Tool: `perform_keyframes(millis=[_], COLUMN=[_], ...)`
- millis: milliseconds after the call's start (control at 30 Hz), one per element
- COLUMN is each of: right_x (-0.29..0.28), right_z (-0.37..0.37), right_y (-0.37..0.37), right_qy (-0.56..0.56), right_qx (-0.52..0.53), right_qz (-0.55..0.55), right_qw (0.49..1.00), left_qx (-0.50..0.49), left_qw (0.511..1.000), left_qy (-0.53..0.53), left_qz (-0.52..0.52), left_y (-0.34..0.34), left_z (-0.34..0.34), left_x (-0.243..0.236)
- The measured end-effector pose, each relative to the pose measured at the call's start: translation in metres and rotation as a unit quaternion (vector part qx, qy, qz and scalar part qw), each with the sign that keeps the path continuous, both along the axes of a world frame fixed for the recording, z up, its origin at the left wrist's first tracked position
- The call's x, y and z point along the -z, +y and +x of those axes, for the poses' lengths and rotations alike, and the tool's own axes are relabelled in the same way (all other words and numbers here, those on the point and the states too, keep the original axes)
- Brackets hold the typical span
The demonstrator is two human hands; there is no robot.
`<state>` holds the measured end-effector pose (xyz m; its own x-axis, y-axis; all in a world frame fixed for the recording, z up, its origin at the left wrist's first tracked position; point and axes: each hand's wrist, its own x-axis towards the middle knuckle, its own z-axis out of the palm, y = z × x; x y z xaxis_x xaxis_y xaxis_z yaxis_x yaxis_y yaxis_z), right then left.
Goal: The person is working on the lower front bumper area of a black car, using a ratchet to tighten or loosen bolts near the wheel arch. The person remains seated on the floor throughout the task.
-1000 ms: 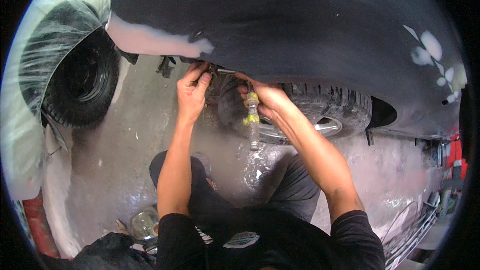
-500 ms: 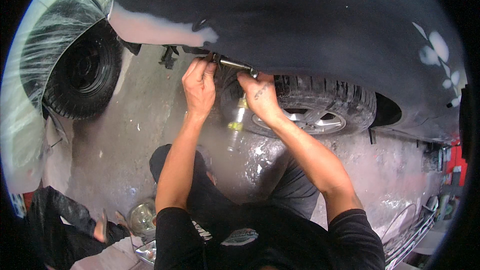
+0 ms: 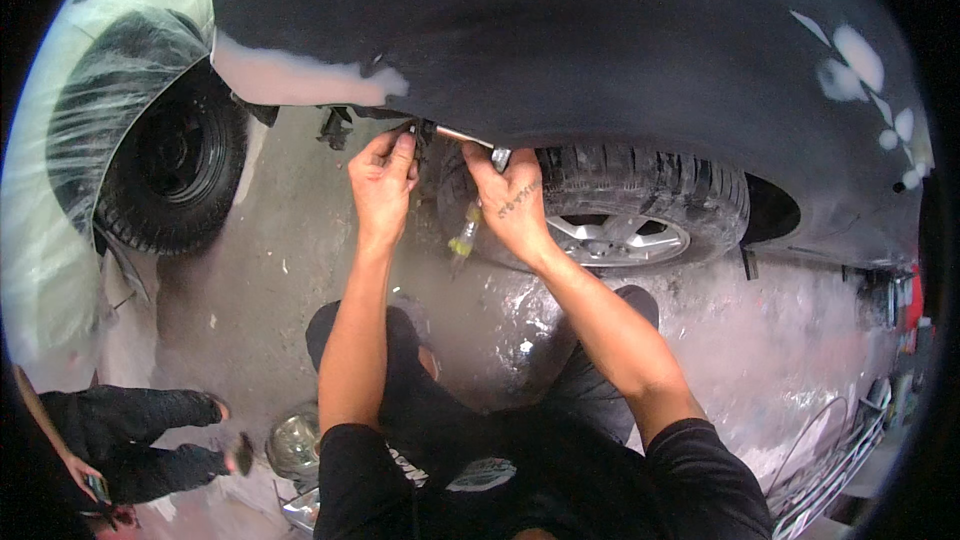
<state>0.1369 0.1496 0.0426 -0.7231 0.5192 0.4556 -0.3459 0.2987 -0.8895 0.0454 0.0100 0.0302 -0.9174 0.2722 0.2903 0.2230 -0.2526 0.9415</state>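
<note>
Beneath dark bodywork, ratchet in right fingers, near left fingers of unclear hold

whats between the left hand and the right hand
In the head view, the silver shaft of a ratchet-style tool lies high in the gap between left hand and right hand; below it show part of the tyre and the floor.
</note>
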Motion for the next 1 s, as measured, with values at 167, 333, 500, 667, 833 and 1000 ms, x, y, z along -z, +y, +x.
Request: perform_keyframes(millis=[167,333,500,667,833,1000], right_x=[0.004,-0.015,-0.030,-0.027,-0.022,-0.017], right_z=[-0.003,-0.005,-0.002,-0.006,-0.010,-0.012], right_y=[0.011,0.017,0.017,0.013,0.032,0.043], right_qy=[-0.119,-0.164,-0.211,-0.241,-0.226,-0.268], right_qx=[-0.084,-0.172,-0.168,-0.192,-0.272,-0.319], right_qz=[-0.103,-0.351,-0.339,-0.359,-0.515,-0.494], right_qw=[0.984,0.906,0.901,0.881,0.781,0.763], left_qx=[0.001,0.043,0.055,0.053,0.036,0.003], left_qw=[0.999,0.996,0.995,0.996,0.994,0.991], left_qy=[0.045,0.027,0.048,0.059,0.099,0.123], left_qz=[0.013,0.068,0.073,0.029,-0.013,-0.043], left_y=[-0.002,-0.001,-0.003,-0.007,-0.011,-0.010], left_z=[-0.010,-0.016,-0.025,-0.030,-0.030,-0.026], left_x=[0.009,0.017,0.019,0.021,0.016,0.011])
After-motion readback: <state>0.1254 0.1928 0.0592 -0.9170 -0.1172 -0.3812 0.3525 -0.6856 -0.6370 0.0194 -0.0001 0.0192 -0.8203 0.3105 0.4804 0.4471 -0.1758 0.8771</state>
